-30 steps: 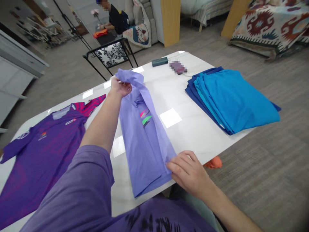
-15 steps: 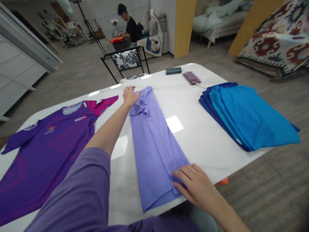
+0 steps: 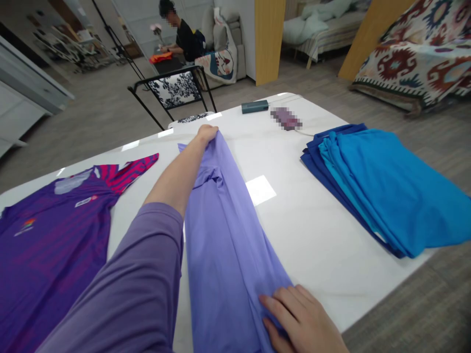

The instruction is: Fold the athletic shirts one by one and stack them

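Note:
A lavender shirt (image 3: pixel 224 230) lies lengthwise across the table, folded over into a long strip, with a bunched crease near its far end. At that far end, my left hand (image 3: pixel 208 133) is closed on the fabric, its fingertips largely hidden. My right hand (image 3: pixel 300 316) is at the near right edge of the shirt, fingers bent and closed on the cloth by the fold. The shirt's near end runs out of the picture.
A purple and pink jersey (image 3: pixel 69 235) is spread on the left of the white table (image 3: pixel 294 220). Folded blue clothes (image 3: pixel 397 186) are stacked at the right. A dark case (image 3: pixel 255 106) and a blurred phone-like object (image 3: pixel 286 118) lie at the back. Beyond are a chair (image 3: pixel 174 90) and a seated person (image 3: pixel 186 39).
My left hand has closed on the shirt's far end and straightened the cloth there. My right hand remains at the near edge. The view has shifted right and closer.

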`<action>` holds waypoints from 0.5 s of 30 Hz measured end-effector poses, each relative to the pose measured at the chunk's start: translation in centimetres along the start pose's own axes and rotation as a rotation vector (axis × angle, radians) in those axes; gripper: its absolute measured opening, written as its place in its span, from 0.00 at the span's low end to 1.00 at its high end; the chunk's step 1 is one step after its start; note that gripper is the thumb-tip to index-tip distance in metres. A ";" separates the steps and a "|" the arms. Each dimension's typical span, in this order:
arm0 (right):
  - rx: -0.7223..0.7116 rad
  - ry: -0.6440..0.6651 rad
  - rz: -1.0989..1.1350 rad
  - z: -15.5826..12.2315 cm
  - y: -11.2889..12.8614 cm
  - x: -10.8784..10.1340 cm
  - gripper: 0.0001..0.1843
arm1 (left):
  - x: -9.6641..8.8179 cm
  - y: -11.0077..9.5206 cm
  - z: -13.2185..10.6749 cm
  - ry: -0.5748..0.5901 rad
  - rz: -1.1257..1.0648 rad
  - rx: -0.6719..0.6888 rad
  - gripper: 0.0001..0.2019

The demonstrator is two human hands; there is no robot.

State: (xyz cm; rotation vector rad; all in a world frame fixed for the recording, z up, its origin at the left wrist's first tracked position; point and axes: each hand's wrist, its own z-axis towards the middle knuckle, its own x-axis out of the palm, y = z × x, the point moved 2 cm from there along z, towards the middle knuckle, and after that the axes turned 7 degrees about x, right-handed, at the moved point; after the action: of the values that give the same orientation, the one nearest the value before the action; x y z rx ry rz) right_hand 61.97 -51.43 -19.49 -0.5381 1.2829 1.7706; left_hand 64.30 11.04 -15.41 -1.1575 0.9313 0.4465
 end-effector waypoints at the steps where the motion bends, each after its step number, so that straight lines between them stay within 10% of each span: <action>1: 0.007 -0.021 0.003 0.0 -0.1 0.1 0.17 | 0.4 0.4 0.4 -0.016 0.007 0.004 0.15; 8: 0.056 -0.073 0.026 -0.2 -0.5 0.4 0.17 | -1.0 5.0 -5.0 -0.186 0.088 0.241 0.25; 15: 0.087 0.008 0.090 -0.4 -0.5 -0.6 0.22 | -4.8 11.5 -17.3 0.245 0.377 0.439 0.43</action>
State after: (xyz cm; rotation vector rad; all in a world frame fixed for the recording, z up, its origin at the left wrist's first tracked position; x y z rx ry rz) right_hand 62.62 -51.95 -19.48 -0.4453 1.4025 1.7785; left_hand 46.44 0.23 -19.89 -0.6423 1.3927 0.3792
